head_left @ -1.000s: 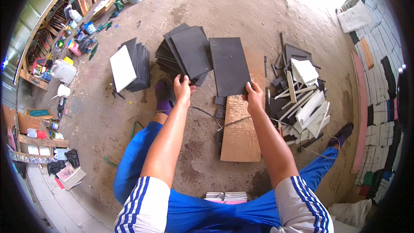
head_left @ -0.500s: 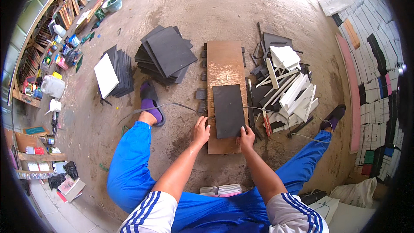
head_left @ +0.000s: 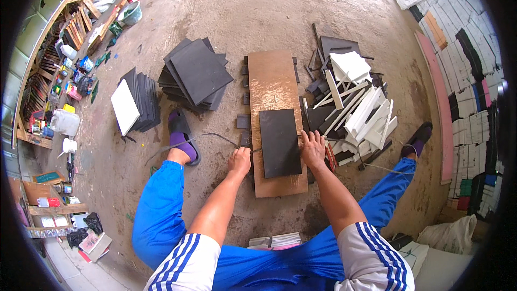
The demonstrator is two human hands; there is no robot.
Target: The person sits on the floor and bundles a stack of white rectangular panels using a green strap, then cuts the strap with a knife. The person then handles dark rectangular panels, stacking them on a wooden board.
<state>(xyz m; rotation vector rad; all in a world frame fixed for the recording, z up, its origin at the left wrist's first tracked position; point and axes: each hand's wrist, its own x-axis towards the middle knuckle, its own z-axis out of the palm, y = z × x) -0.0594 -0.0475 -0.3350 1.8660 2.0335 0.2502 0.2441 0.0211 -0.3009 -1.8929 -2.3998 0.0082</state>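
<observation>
Left grip (head_left: 239, 160) pinches a grey cord (head_left: 207, 132) at eight o'clock of a black rectangular sheet (head_left: 280, 143); right grip (head_left: 312, 148), fingers spread, is beside it at three. Beneath lies a long brown board (head_left: 273, 81); farther, at ten, stacked black panels (head_left: 199, 73).

Brown board (head_left: 272, 78) under black panel (head_left: 280, 143), dusty floor (head_left: 258, 16), dark stacks (head_left: 199, 73), scrap pile (head_left: 358, 121)

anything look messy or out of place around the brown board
Yes. Right of the brown board, the white strips lie in a jumbled heap, pointing in different directions. Left of it, the nearer stack of black sheets looks askew, its corners fanned out.
</observation>
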